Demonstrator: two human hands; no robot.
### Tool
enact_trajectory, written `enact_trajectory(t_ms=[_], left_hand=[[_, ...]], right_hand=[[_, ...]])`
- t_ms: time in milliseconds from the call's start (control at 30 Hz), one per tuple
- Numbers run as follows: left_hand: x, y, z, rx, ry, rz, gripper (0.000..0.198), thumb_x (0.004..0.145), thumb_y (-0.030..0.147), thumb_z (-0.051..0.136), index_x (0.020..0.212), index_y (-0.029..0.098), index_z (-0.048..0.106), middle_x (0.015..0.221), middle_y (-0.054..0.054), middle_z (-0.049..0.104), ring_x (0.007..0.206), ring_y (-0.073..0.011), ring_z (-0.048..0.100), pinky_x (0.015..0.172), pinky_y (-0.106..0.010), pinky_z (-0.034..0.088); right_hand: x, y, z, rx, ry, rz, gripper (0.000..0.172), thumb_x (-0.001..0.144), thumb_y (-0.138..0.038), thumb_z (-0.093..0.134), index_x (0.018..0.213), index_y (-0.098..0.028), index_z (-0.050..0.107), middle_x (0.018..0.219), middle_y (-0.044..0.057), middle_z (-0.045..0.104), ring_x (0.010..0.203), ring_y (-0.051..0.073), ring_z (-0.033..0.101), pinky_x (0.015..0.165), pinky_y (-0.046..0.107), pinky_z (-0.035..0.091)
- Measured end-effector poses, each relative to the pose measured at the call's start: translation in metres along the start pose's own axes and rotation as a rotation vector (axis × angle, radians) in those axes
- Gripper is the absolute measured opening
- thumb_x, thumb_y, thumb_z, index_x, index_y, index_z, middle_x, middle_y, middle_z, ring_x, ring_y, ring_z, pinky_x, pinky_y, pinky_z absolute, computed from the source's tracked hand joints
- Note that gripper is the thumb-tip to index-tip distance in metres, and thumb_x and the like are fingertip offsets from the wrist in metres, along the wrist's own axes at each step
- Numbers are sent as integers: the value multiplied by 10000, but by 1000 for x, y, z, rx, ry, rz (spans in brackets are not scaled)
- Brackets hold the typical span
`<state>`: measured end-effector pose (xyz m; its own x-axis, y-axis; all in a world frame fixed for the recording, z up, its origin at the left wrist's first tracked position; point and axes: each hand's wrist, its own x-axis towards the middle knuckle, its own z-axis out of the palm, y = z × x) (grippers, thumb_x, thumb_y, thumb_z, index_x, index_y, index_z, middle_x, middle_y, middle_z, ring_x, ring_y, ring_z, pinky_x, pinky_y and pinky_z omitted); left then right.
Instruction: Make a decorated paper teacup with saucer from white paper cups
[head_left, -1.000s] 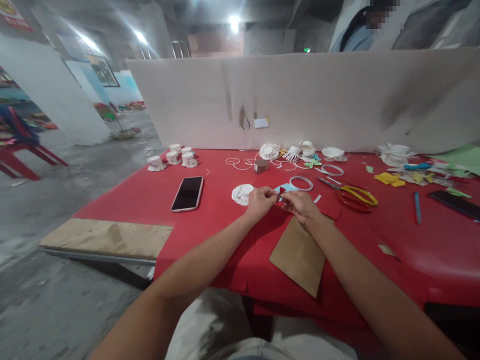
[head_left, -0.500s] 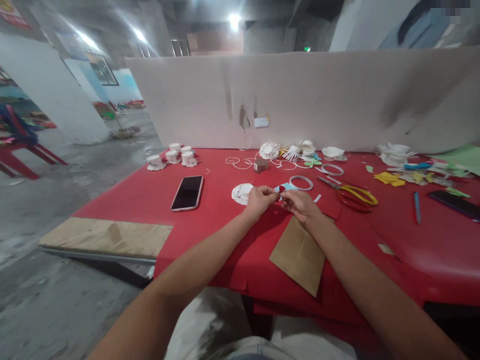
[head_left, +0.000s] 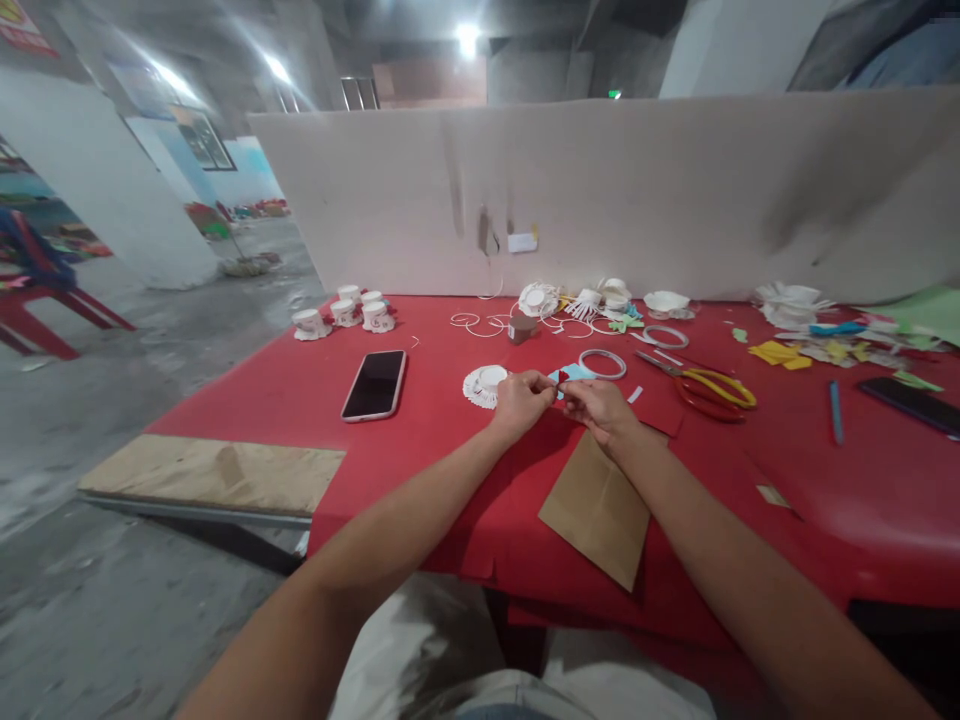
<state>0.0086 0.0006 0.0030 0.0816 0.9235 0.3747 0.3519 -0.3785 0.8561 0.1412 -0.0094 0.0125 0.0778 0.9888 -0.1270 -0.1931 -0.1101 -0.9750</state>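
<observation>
My left hand (head_left: pixel 520 400) and my right hand (head_left: pixel 600 408) meet over the red table (head_left: pixel 285 395), fingertips pinched together on a small red paper piece (head_left: pixel 562 378). A white fringed paper cup piece (head_left: pixel 482 385) lies just left of my left hand. Behind my fingers lies a light blue scrap (head_left: pixel 574 372) and a white ring (head_left: pixel 601 363). A brown paper sheet (head_left: pixel 598 508) lies under my right wrist.
A phone (head_left: pixel 375 385) lies face up at left. Yellow-handled scissors (head_left: pixel 709 385) lie at right, with a blue pen (head_left: pixel 833 411) and a dark phone (head_left: pixel 912 404) beyond. Small white cups (head_left: pixel 343 312), cut cup pieces (head_left: pixel 600 300) and coloured scraps (head_left: pixel 832 345) line the white partition (head_left: pixel 637 190). A wooden board (head_left: pixel 210 475) juts out left.
Both hands stay pinched on the red piece with only slight finger movement. The person behind the partition has moved out to the right.
</observation>
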Motion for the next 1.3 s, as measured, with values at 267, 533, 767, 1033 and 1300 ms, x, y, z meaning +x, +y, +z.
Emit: enact_trajectory(t_ms=[267, 533, 767, 1033, 1300], left_hand=[[2, -5, 2, -139, -11, -54, 104, 653, 210, 615, 691, 131, 670, 639, -30, 666, 568, -109, 573, 535, -198, 418], [3, -9, 5, -403, -39, -131, 145, 610, 263, 653, 664, 130, 632, 579, -6, 616, 512, -86, 527, 522, -204, 414], [3, -7, 4, -594, -71, -196, 140, 569, 242, 678, 612, 128, 610, 519, 12, 576, 456, -66, 481, 491, -208, 389], [7, -6, 1, -791, -117, -391, 202, 498, 245, 731, 580, 123, 593, 536, -3, 567, 481, -72, 495, 492, -214, 418], [9, -9, 1, -727, -78, -312, 194, 518, 253, 720, 586, 119, 597, 520, -6, 569, 459, -70, 483, 471, -210, 381]], right_hand=[[3, 2, -1, 3, -7, -24, 147, 545, -199, 679, 507, -174, 539, 449, -50, 467, 431, 71, 430, 449, 219, 405], [4, 1, 0, 43, -8, -50, 169, 511, -207, 704, 498, -176, 538, 459, -52, 458, 457, 72, 419, 450, 213, 401], [5, 2, -2, 70, -45, -54, 166, 525, -199, 697, 518, -169, 535, 459, -58, 446, 458, 67, 416, 474, 219, 401], [2, -2, -5, 110, -83, -38, 146, 507, -212, 697, 542, -163, 564, 486, -56, 466, 470, 60, 407, 472, 207, 418], [4, -10, -8, -41, 118, -152, 171, 558, -314, 671, 614, -166, 606, 584, -9, 556, 481, 85, 473, 423, 219, 425]])
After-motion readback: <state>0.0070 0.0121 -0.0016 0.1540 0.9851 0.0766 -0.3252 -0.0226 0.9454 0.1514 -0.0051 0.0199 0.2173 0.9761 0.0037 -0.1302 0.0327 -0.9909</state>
